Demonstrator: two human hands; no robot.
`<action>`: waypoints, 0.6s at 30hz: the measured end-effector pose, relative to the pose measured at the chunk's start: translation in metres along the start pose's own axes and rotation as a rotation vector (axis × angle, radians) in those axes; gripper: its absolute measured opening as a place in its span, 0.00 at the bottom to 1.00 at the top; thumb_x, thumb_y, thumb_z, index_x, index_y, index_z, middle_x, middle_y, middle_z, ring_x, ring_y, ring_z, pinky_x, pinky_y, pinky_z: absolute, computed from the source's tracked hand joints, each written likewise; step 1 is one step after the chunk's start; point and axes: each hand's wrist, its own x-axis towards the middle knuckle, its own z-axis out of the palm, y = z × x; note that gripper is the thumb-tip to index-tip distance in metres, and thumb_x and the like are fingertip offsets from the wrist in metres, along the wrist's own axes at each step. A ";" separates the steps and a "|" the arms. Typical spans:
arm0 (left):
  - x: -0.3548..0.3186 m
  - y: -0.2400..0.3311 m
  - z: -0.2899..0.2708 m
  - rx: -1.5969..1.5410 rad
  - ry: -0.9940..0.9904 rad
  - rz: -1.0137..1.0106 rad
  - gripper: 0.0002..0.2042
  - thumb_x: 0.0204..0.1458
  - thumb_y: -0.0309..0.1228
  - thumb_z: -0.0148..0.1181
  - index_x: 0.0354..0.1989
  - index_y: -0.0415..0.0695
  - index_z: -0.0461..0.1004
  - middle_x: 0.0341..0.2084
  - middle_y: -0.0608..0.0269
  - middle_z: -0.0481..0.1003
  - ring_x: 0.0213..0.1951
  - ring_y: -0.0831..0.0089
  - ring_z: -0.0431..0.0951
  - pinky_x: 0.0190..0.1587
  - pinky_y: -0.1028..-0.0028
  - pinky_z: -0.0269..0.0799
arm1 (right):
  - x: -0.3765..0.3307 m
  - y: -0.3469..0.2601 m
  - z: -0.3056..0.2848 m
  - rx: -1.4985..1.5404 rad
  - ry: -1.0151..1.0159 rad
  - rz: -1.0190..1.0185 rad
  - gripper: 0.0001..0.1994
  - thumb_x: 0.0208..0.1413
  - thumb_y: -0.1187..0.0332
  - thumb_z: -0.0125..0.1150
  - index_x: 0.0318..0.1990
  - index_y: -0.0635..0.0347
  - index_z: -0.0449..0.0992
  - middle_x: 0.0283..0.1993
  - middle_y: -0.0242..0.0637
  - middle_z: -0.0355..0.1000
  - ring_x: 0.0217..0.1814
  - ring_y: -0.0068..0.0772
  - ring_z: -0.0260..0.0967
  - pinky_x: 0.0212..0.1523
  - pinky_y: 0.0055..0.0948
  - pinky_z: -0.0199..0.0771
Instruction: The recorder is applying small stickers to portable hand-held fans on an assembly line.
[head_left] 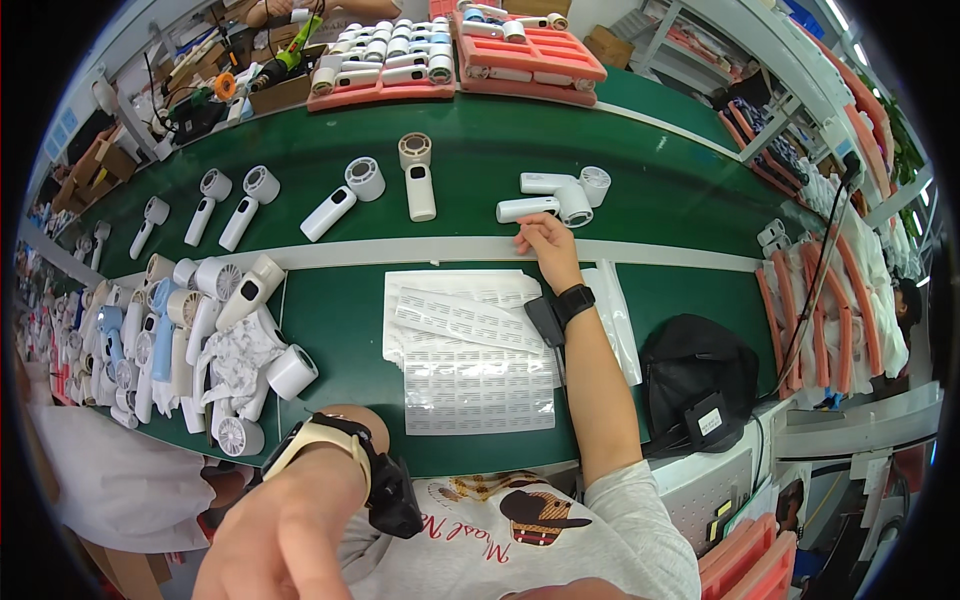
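My right hand (548,242) reaches to the far edge of the near worktop, beside a white handheld fan (528,208). Its fingers are loosely bent and a little apart, with nothing seen in them; whether they touch the fan is unclear. Another white handheld fan (545,183) lies just beyond that one. Close to the camera at lower left, my left hand (275,540) is raised, its fingers cut off by the lower edge. Sheets of printed labels (480,390) lie flat on the worktop between my arms.
Several handheld fans (330,213) lie spaced along the green belt (490,130). At left is a heap of fans (150,340). A black bag (695,375) sits right of my forearm. Coral trays (530,65) of fans stand at the back, near another person's arm (350,8).
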 end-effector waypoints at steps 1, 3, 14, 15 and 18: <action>-0.003 0.000 0.004 0.085 0.037 0.026 0.13 0.50 0.22 0.57 0.43 0.52 0.76 0.44 0.78 0.74 0.49 0.82 0.70 0.53 0.71 0.62 | -0.001 0.001 -0.001 -0.004 0.008 0.002 0.08 0.58 0.74 0.52 0.43 0.66 0.72 0.30 0.34 0.73 0.29 0.21 0.69 0.36 0.19 0.69; -0.006 0.001 0.008 0.164 0.081 0.052 0.14 0.50 0.22 0.57 0.44 0.53 0.76 0.44 0.79 0.74 0.49 0.83 0.70 0.53 0.70 0.61 | -0.002 0.001 -0.002 -0.001 -0.001 -0.012 0.08 0.58 0.74 0.51 0.43 0.66 0.72 0.30 0.34 0.73 0.29 0.21 0.69 0.35 0.19 0.69; -0.014 0.002 -0.003 0.453 0.037 0.086 0.13 0.51 0.27 0.60 0.44 0.58 0.74 0.43 0.90 0.71 0.45 0.88 0.69 0.47 0.71 0.58 | -0.004 0.000 -0.002 -0.004 0.011 0.000 0.08 0.58 0.74 0.51 0.43 0.66 0.72 0.30 0.34 0.73 0.29 0.21 0.69 0.35 0.20 0.69; -0.013 0.001 -0.005 0.448 0.047 0.086 0.13 0.51 0.27 0.60 0.44 0.58 0.74 0.43 0.90 0.71 0.45 0.88 0.69 0.47 0.71 0.58 | -0.002 0.000 -0.001 0.001 0.009 -0.005 0.08 0.58 0.75 0.51 0.43 0.66 0.72 0.30 0.35 0.73 0.29 0.22 0.69 0.35 0.20 0.69; -0.009 -0.002 -0.010 0.441 -0.012 0.045 0.13 0.51 0.28 0.61 0.43 0.61 0.73 0.41 0.92 0.71 0.44 0.91 0.69 0.46 0.73 0.57 | 0.001 0.000 0.003 0.005 -0.002 -0.001 0.08 0.58 0.75 0.51 0.42 0.66 0.72 0.30 0.35 0.73 0.29 0.22 0.69 0.35 0.20 0.69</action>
